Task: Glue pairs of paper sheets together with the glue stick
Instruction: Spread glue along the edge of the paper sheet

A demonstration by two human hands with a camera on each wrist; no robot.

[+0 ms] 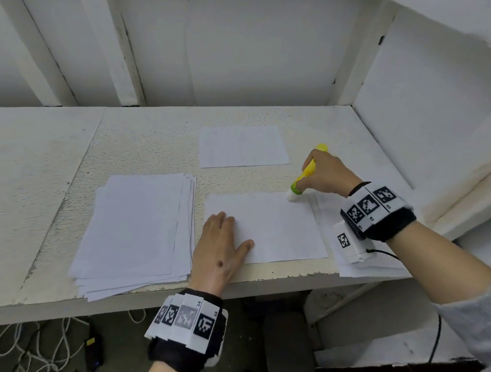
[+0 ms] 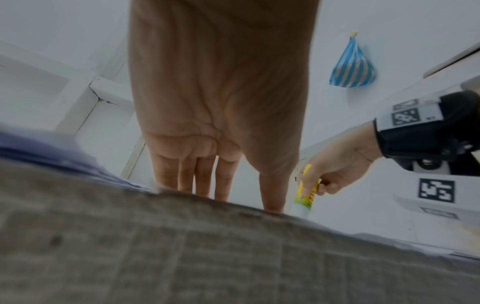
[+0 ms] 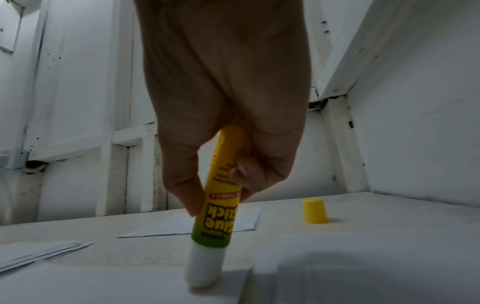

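Flat on the near sheet of paper point(image 1: 276, 228), the left hand point(image 1: 220, 249) lies with its fingers straight, pressing the sheet's left edge against the counter point(image 1: 142, 142). Across the sheet, the right hand point(image 1: 326, 175) grips the yellow and green glue stick point(image 1: 305, 176), thumb and fingers curled round its barrel, its white tip down and touching the sheet's far right corner. Left of the sheet rests a fanned stack of paper point(image 1: 134, 231); another single sheet point(image 1: 241, 146) lies farther back. More paper point(image 1: 368, 267) sits under the right wrist. In the right wrist view, the yellow cap point(image 3: 314, 210) stands upright on the counter, apart from the stick.
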